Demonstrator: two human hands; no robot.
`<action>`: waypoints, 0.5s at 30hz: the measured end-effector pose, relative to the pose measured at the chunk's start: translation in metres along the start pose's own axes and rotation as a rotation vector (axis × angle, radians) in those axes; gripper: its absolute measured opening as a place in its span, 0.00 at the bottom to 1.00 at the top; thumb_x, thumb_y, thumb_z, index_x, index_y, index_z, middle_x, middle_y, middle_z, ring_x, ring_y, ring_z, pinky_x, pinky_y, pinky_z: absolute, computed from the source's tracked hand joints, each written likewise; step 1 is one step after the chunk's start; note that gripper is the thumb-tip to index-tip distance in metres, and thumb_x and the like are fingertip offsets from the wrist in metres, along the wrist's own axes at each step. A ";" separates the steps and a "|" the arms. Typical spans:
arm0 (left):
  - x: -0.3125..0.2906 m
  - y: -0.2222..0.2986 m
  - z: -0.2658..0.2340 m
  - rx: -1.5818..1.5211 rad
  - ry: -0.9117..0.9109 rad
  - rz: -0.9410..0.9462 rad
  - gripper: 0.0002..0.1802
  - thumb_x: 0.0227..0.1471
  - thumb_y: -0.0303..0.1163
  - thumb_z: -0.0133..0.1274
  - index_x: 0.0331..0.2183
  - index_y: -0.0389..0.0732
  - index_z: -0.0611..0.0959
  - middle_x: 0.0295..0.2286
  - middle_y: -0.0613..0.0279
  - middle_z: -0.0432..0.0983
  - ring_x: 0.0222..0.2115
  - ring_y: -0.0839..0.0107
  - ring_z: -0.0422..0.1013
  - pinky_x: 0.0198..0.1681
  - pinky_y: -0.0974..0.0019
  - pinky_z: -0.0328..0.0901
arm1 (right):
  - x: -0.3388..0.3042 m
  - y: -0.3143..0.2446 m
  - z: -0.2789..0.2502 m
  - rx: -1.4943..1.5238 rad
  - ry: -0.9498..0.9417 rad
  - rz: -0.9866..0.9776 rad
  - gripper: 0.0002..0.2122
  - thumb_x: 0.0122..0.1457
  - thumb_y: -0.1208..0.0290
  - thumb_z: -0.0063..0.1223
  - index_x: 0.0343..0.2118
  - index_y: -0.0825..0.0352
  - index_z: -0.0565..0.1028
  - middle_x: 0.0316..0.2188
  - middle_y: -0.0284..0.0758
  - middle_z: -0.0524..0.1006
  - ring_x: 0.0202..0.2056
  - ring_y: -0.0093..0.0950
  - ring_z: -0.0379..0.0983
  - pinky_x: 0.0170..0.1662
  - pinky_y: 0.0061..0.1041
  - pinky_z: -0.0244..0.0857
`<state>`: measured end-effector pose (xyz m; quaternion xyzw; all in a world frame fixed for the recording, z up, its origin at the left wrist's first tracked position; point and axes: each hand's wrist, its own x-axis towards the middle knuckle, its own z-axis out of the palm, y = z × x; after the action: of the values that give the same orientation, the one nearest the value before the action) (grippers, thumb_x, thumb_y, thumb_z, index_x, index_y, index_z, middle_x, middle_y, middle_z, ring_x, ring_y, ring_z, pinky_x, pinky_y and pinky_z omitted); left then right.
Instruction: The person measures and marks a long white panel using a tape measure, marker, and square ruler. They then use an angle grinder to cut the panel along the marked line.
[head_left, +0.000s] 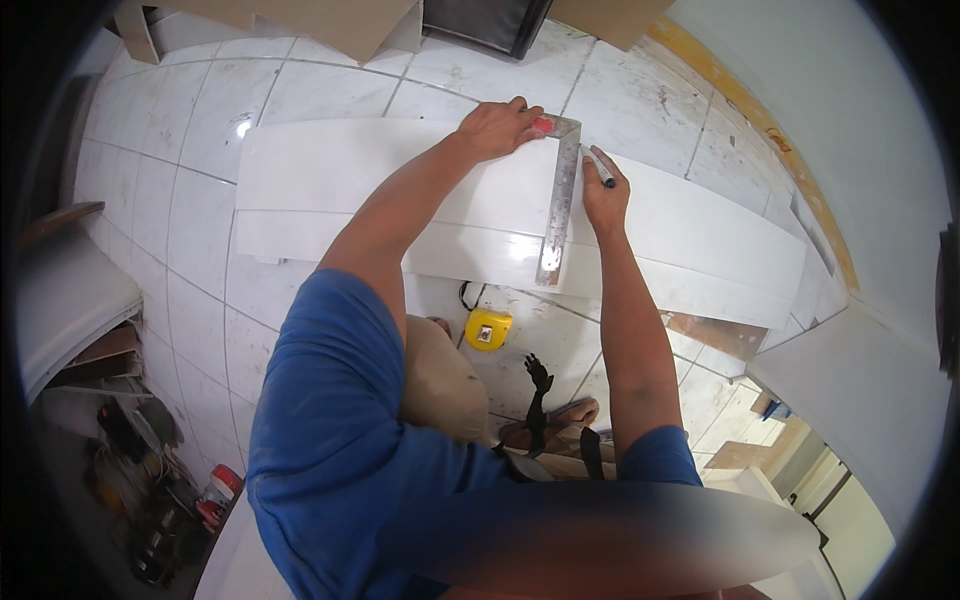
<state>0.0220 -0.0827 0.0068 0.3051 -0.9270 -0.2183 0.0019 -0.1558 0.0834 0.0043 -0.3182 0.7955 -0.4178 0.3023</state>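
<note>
The left hand (497,130) grasped the short arm of a grey metal L-shaped square (560,215), which lay across a long, flat white panel (330,165) over the white tiled floor (320,90); the right hand (606,207) pinched a slim white marker with a black end (604,176) beside the blade. The square was probably stiff, light and apt to slide, best held by that short arm; the panel looked rigid, best lifted by its long edges. One square, one marker and one yellow tape measure (488,329) showed; whether the seamed panel was one piece or two was unclear.
</note>
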 end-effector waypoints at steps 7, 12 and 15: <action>0.001 0.000 0.002 0.031 -0.003 -0.003 0.29 0.63 0.54 0.44 0.58 0.48 0.72 0.47 0.53 0.72 0.42 0.53 0.76 0.48 0.52 0.70 | -0.013 0.002 -0.012 -0.076 -0.025 -0.116 0.16 0.58 0.65 0.58 0.47 0.69 0.81 0.27 0.38 0.79 0.27 0.23 0.71 0.33 0.22 0.66; 0.000 -0.004 0.006 0.036 0.017 0.008 0.29 0.64 0.54 0.41 0.58 0.47 0.72 0.47 0.53 0.72 0.43 0.53 0.75 0.49 0.52 0.69 | -0.067 0.005 -0.031 -0.135 -0.085 -0.168 0.16 0.56 0.65 0.58 0.44 0.69 0.81 0.36 0.51 0.80 0.39 0.40 0.78 0.44 0.32 0.70; 0.002 -0.003 0.007 0.056 -0.006 0.004 0.29 0.64 0.55 0.40 0.58 0.48 0.71 0.47 0.52 0.72 0.43 0.52 0.75 0.49 0.52 0.69 | -0.100 0.013 -0.040 -0.157 -0.116 -0.155 0.16 0.56 0.66 0.58 0.44 0.70 0.81 0.39 0.51 0.80 0.43 0.42 0.76 0.47 0.34 0.69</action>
<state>0.0215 -0.0834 -0.0006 0.3025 -0.9333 -0.1933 -0.0090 -0.1276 0.1846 0.0337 -0.4250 0.7801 -0.3571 0.2887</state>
